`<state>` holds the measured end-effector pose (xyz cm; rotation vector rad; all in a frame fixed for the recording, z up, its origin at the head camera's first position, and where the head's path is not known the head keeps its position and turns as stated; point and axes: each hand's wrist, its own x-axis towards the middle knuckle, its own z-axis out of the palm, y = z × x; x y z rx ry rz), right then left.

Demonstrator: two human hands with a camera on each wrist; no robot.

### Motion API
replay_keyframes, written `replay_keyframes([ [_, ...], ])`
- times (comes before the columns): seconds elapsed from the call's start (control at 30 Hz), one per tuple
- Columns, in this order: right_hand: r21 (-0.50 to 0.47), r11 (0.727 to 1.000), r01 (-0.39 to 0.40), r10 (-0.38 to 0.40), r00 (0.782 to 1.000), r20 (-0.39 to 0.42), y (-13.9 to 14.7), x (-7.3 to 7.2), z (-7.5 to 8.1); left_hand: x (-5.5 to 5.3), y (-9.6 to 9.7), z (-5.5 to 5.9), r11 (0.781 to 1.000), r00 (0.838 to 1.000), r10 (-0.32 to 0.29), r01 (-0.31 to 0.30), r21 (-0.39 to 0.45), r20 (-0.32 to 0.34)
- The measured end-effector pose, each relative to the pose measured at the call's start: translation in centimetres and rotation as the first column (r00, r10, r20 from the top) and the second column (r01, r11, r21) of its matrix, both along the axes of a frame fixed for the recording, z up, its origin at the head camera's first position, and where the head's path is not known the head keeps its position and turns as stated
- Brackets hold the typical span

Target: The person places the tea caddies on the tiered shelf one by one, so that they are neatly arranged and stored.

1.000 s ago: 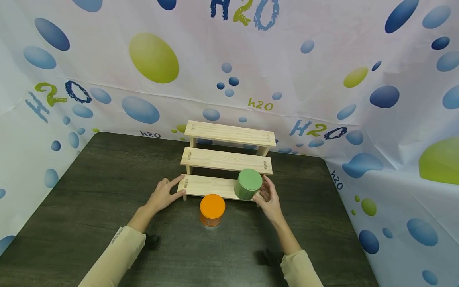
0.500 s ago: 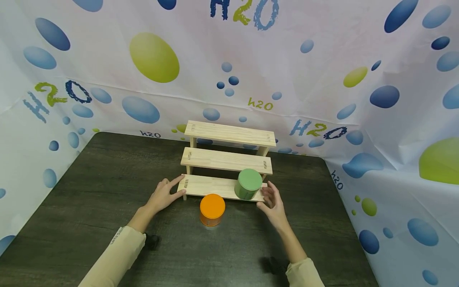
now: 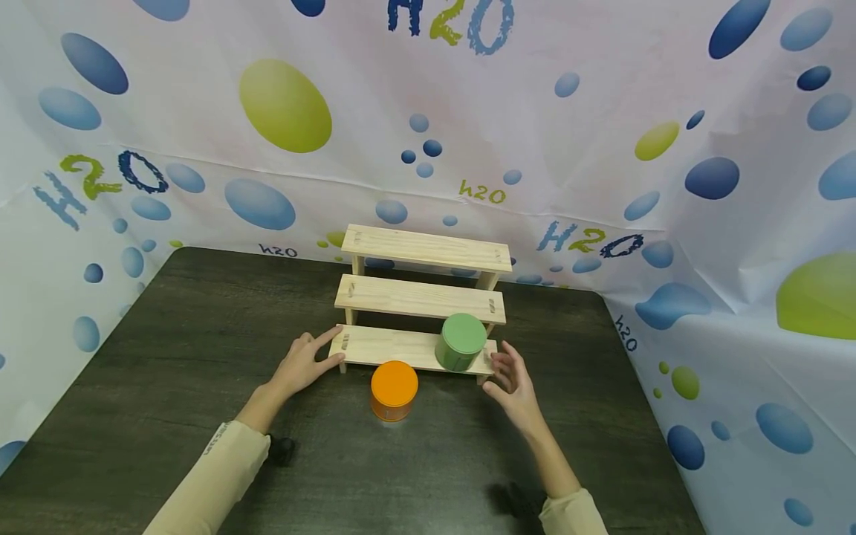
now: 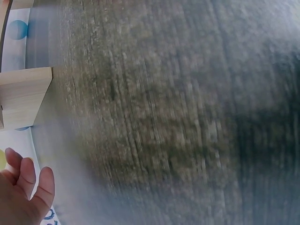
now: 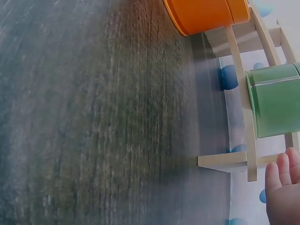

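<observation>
A three-tier wooden step shelf (image 3: 381,345) stands on the dark table. On the right part of its lowest step is a green lidded tin (image 3: 461,342), upright. An orange lidded tin (image 3: 394,390) sits on the table just in front of that step. My left hand (image 3: 298,364) touches the step's left end with extended index finger and thumb; its other fingers bend loosely in the left wrist view. My right hand (image 3: 518,390) is by the step's right end, apart from the green tin, fingers loosely curved around nothing. Whether its fingertips touch the board I cannot tell.
Behind the table (image 3: 167,386) hangs a white sheet (image 3: 374,89) printed with blue and green bubbles, which also runs down both sides. The middle step (image 3: 414,299) and top step (image 3: 424,247) rise behind the lowest one.
My right hand has let go of the green tin and drawn away to the right. The tin stays on the lowest step. My left hand keeps its place.
</observation>
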<state>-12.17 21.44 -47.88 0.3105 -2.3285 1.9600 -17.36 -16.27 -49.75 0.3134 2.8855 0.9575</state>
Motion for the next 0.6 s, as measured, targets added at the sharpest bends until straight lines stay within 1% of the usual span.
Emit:
replay_keyframes([
  [0.17, 0.023, 0.999, -0.033, 0.033, 0.999, 0.017, 0.3, 0.5, -0.3, 0.0, 0.0, -0.1, 1.000, 1.000, 0.003, -0.003, 0.000, 0.006],
  [0.23, 0.030, 0.998, -0.052, 0.052, 0.999, -0.003, 0.3, 0.7, -0.6, 0.0, 0.1, -0.1, 1.000, 1.000, 0.003, -0.003, -0.001, 0.004],
  [0.4, 0.027, 0.996, -0.082, 0.082, 0.996, -0.021, 0.2, 1.1, -0.9, 0.0, 0.1, -0.1, 1.000, 1.000, 0.002, -0.002, -0.006, -0.001],
  [0.6, 0.059, 0.994, -0.093, 0.093, 0.996, -0.002, -0.3, 1.5, -1.0, 0.0, 0.1, -0.1, 1.000, 1.000, 0.008, -0.007, -0.017, 0.008],
])
